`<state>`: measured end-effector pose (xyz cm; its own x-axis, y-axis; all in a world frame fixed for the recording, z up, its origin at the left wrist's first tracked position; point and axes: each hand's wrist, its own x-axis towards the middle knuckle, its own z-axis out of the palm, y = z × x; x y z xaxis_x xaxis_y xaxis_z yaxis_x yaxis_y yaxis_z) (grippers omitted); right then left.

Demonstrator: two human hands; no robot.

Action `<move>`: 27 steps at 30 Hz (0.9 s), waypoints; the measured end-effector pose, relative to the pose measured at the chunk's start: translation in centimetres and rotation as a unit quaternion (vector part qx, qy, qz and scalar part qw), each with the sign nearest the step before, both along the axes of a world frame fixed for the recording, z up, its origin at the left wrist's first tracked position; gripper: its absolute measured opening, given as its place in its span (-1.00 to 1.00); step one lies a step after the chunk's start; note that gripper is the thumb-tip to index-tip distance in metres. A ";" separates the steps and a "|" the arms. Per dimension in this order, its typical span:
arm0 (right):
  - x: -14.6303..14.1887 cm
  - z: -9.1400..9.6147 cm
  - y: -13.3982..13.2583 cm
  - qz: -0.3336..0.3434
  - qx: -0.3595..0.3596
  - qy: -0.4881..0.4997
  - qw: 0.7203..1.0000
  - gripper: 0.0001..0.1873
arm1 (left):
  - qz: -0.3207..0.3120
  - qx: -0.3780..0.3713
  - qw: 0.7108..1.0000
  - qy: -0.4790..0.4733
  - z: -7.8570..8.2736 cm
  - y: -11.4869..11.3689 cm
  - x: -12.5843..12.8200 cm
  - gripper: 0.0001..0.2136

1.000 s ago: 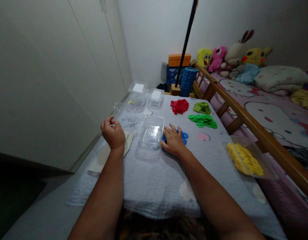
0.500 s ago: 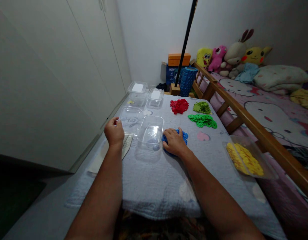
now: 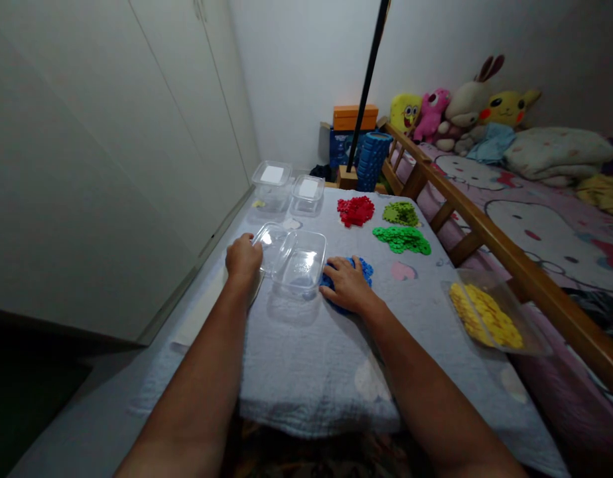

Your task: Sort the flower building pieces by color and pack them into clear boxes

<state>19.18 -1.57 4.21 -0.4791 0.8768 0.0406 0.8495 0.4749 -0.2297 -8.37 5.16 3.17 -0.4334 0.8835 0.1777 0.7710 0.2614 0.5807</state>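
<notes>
My left hand (image 3: 243, 259) is closed on the edge of a clear plastic lid (image 3: 269, 240), which is tilted against the left side of an open clear plastic container (image 3: 302, 265). Just right of that container, my right hand (image 3: 345, 282) lies with fingers spread over a pile of blue plastic pieces (image 3: 365, 271). The hand covers much of the pile, so I cannot tell whether any pieces are gripped. A pale sheet or pad (image 3: 202, 312) lies under my left wrist.
Red pieces (image 3: 356, 211), olive-green pieces (image 3: 400, 213) and bright green pieces (image 3: 403, 239) form separate piles farther back. Yellow pieces fill a clear bag (image 3: 533, 342) at the right edge. Two lidded clear containers (image 3: 271, 176) stand at the back left. A wooden bed rail (image 3: 478, 226) runs along the right.
My left hand has moved right with the lid, which has gone from lying beside the container to tilting against it. My right hand has stayed almost still on the blue pile.
</notes>
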 end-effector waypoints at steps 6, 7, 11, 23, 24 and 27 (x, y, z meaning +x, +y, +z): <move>0.9 0.4 0.1 -0.009 -0.014 0.013 1.000 -0.53 | -0.024 -0.019 0.999 0.016 -0.5 -0.5 0.7 -0.60; 1.1 0.5 0.2 -0.011 -0.016 0.015 1.000 -0.53 | -0.024 -0.012 0.999 0.018 -0.5 -0.7 0.8 -0.60; 1.7 0.7 0.3 -0.021 -0.018 0.017 0.999 -0.52 | -0.011 0.041 0.999 0.021 -0.1 -1.2 1.2 -0.62; 1.4 0.2 -0.1 0.009 -0.011 -0.037 0.999 -0.37 | -0.333 0.080 0.940 -0.009 2.6 -8.4 2.4 -0.54; 1.3 0.3 -0.2 0.012 -0.009 -0.038 0.999 -0.39 | -0.348 0.078 0.934 0.012 2.5 -8.9 2.7 -0.55; 1.6 0.4 -0.5 0.016 -0.003 -0.036 0.999 -0.48 | -0.367 0.091 0.924 0.064 2.1 -9.7 3.7 -0.79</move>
<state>20.75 -2.04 4.60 -0.5077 0.8615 -0.0011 0.8489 0.5000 -0.1711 -4.67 -4.50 5.27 0.3049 0.8813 0.3611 0.7666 -0.4521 0.4560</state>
